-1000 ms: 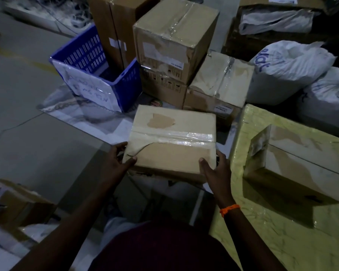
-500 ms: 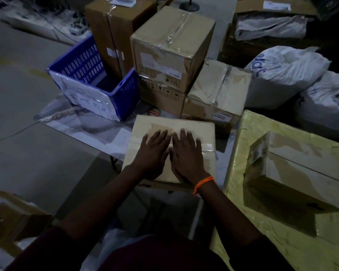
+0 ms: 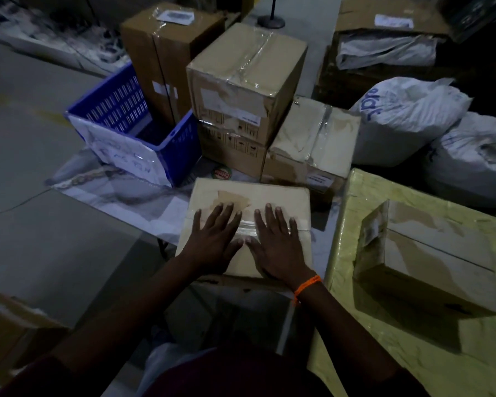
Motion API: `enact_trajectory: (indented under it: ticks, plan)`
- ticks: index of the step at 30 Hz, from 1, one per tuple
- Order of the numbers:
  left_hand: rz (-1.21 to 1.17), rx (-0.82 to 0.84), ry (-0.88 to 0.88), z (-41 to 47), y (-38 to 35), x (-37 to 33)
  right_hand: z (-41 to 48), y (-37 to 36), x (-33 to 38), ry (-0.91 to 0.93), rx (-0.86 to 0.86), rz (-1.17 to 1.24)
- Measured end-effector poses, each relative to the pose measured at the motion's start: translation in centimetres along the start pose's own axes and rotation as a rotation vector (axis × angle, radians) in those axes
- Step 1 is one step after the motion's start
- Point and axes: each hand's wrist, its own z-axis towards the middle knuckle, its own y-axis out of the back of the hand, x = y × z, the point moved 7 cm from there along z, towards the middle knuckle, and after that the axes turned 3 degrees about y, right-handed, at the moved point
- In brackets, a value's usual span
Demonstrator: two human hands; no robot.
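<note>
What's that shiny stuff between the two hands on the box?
Clear tape runs across the box top between the left hand and right hand, in the head view.

Brown cardboard box (image 3: 249, 196) with clear tape; blue slotted crate (image 3: 178, 150) with white paper label; yellow-green wrapped surface (image 3: 413, 353); orange wristband (image 3: 307, 286); white sacks (image 3: 407, 121)

I'm looking at a warehouse or parcel depot: taped cardboard boxes (image 3: 245, 73), stuffed white sacks (image 3: 407, 118), a blue crate (image 3: 178, 150).
</note>
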Motion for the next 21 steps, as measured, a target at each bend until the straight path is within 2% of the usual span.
enact_trajectory:
  ticks: [7, 16, 19, 21]
  plan:
    - [0.054, -0.119, -0.007, -2.4, -1.0, 1.7, -3.2, 0.3, -1.4, -0.017, -0.051, -0.107]
    - [0.012, -0.144, 0.000, -2.4, -1.0, 1.8, -3.0, 0.2, -1.8, -0.082, 0.000, -0.031]
    - [-0.137, -0.207, 0.157, -2.5, 0.1, 2.6, -2.7, 1.2, -3.6, -0.298, -0.048, 0.195]
    - [-0.361, -0.207, 0.365, -1.9, 0.3, 4.4, -2.3, 2.0, -5.8, -0.502, -0.149, 0.545]
